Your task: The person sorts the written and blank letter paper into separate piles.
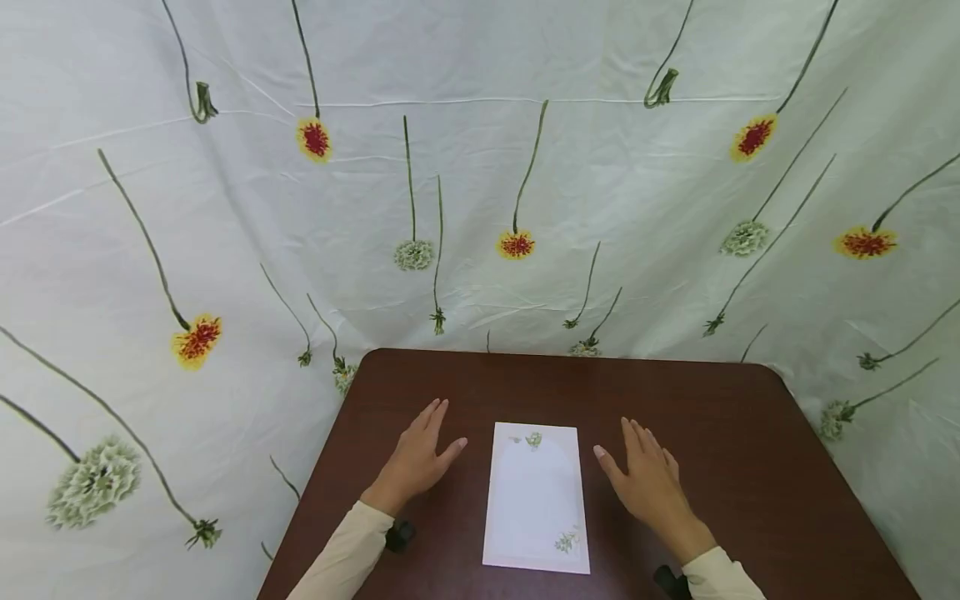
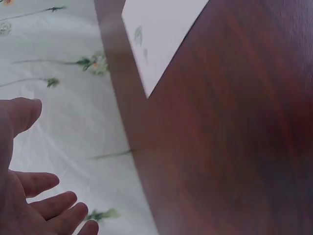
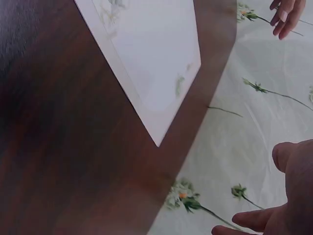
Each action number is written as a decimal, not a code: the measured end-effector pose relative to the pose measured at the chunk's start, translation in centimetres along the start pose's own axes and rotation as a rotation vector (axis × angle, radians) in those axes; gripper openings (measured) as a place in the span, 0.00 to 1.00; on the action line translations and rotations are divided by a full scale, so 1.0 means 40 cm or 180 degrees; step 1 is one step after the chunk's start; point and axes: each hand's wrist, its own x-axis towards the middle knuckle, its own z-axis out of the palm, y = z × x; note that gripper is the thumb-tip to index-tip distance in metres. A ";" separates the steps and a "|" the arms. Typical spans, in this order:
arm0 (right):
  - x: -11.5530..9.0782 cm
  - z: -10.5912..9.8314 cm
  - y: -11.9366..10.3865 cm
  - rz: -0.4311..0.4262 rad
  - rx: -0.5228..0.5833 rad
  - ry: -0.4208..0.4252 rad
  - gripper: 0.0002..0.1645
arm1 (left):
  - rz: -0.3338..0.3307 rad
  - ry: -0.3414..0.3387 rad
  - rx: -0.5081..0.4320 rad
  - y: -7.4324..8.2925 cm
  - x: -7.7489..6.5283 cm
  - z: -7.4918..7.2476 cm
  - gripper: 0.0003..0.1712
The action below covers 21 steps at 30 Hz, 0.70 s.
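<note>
Sheet [image 2: 161, 34] cut off by top edge; table [image 3: 73, 161] blurred.

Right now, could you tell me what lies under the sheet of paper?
The sheet of paper lies flat on the dark brown table, between both open hands. Whatever might sit beneath it is covered.

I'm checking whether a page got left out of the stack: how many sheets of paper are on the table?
1. A single sheet of paper lies flat on the table, between the left hand and the right hand, neither touching it. Another sheet directly beneath it would not show.
</note>
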 end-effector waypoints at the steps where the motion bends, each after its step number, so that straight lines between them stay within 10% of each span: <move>1: -0.001 0.011 0.000 0.0000 -0.0003 -0.0003 0.51 | -0.0002 -0.0029 0.0000 0.002 0.000 0.014 0.46; 21: 0.014 0.161 -0.017 0.0315 -0.0358 0.0059 0.26 | -0.0425 -0.0252 0.0227 0.075 -0.016 0.195 0.24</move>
